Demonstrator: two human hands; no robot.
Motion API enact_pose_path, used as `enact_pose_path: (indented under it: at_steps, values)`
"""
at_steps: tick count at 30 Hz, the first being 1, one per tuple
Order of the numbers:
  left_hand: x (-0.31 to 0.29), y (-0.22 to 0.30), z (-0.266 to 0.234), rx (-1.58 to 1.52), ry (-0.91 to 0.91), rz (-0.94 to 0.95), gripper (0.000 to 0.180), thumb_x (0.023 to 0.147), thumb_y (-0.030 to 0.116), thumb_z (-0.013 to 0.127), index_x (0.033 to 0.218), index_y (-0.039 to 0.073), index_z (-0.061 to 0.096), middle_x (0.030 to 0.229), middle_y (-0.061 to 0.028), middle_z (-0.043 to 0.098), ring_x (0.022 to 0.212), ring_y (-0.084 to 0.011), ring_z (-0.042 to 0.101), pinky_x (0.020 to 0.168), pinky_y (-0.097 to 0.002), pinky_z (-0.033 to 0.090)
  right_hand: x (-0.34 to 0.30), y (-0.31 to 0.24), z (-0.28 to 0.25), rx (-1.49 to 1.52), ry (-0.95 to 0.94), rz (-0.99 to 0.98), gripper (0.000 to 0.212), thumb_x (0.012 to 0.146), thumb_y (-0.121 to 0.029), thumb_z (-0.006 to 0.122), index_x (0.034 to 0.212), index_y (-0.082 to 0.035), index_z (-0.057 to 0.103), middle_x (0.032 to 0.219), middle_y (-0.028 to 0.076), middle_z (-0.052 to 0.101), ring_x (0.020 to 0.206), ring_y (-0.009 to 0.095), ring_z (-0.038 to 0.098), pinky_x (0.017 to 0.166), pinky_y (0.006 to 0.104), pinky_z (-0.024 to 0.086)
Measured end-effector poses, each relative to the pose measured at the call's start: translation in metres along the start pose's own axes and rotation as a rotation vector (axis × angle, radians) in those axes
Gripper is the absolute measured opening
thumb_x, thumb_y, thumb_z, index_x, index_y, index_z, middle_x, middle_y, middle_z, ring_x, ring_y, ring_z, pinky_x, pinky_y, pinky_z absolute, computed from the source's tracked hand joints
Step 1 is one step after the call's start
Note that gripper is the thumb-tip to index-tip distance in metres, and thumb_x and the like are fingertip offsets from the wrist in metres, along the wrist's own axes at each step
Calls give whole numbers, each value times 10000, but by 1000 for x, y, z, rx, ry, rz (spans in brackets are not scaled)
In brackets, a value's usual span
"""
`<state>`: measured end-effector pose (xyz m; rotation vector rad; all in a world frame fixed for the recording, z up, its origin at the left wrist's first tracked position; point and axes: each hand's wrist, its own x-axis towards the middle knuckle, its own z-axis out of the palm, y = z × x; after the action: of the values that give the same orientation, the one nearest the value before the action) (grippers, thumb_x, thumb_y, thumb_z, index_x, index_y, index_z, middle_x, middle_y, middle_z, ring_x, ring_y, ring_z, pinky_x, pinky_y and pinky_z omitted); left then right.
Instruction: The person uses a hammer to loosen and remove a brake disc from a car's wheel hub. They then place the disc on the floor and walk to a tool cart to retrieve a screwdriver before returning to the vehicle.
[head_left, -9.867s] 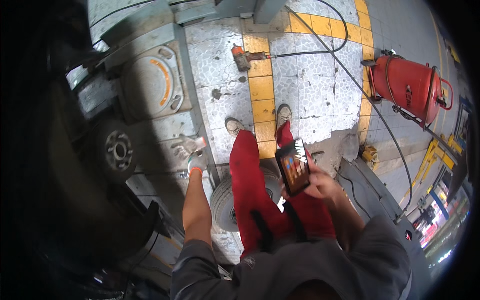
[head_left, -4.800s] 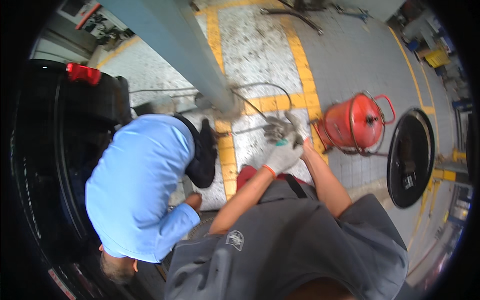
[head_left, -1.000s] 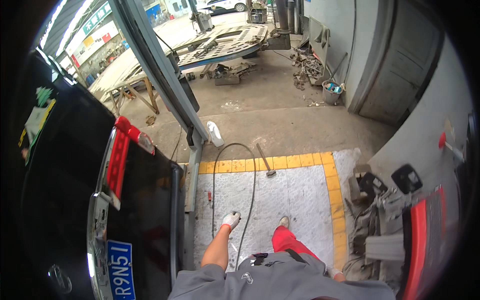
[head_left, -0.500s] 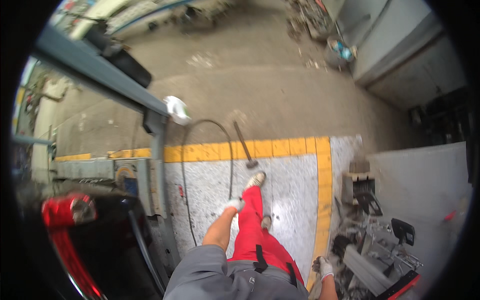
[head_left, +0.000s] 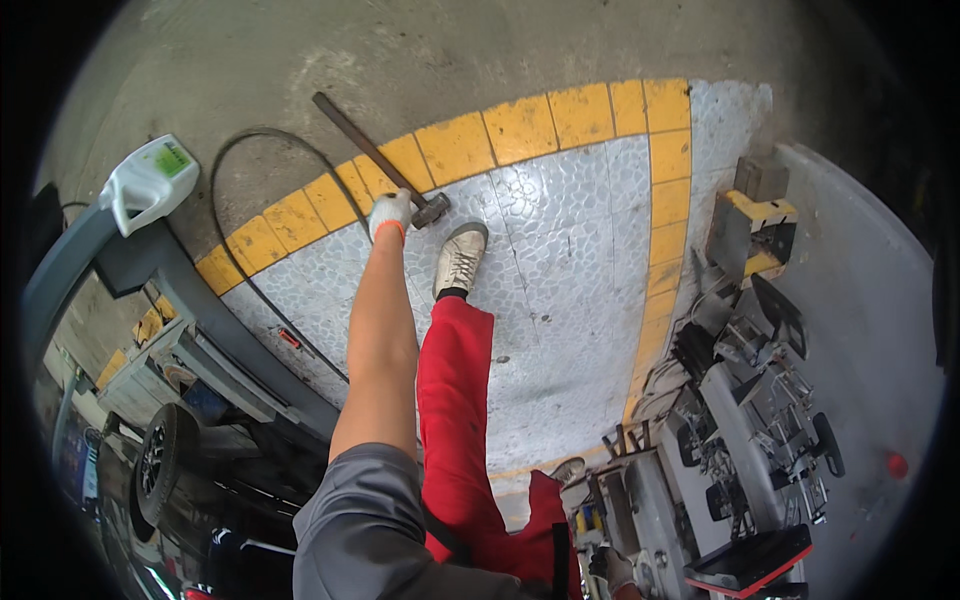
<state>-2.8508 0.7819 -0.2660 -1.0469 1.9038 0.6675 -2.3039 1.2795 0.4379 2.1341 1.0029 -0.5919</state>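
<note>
A sledgehammer with a long dark handle lies across the yellow floor border, its metal head on the grey patterned tiles. My left hand, in a white work glove, is at the handle just beside the head, fingers curled around it. Close to that hand is my light shoe. Low in the picture, my right hand hangs by my leg, gloved and dark at the fingers. It is near metal parts, and its finger shape is unclear.
A white jug sits on a grey lift arm at left. A black hose loops over the floor. At right, metal tools and fittings stand along a grey wall. A wheel shows lower left.
My left hand has reached forward and down from beside my leg to the sledgehammer. My view has dropped closer to the floor. The sledgehammer appears to lie in the same place.
</note>
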Motion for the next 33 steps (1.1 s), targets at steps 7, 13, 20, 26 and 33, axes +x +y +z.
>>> enact_pose_path:
  at_steps: [7,13,20,26,33]
  values:
    - [65,9,61,68,18,-101,656,928,532,690,1227,-46,774,1241,-301,777,1187,-432,760,986,-496,584,8,69,-4,2,-102,233,997,928,-550,851,1637,-39,371,1405,192,684,1247,287,692,1045,484,575]
    - [57,-17,58,246,77,136,710,937,513,607,1227,-126,715,1195,-387,745,1176,-491,744,992,-543,570,-14,78,25,131,100,145,370,1088,-305,670,1285,5,716,998,173,799,754,300,781,644,427,665]
    - [-135,-30,8,102,-342,376,280,961,285,614,899,15,650,772,-84,657,675,-233,653,622,-442,541,10,57,80,311,-122,-109,440,1093,-317,670,1405,-8,698,1151,149,792,900,229,767,772,374,636]
    - [-438,-35,21,839,-775,580,582,1002,440,577,1250,-70,704,1157,-322,771,1073,-408,768,922,-512,600,47,110,103,405,-260,-537,579,1057,-313,734,1525,2,601,1203,162,782,998,234,760,910,362,621]
    - [-835,-175,167,1600,-1180,946,666,940,566,649,1324,30,738,1145,-240,803,979,-371,793,869,-457,593,91,274,41,149,351,-979,963,884,-388,847,1682,-87,399,1659,258,457,1502,450,469,1241,509,417]
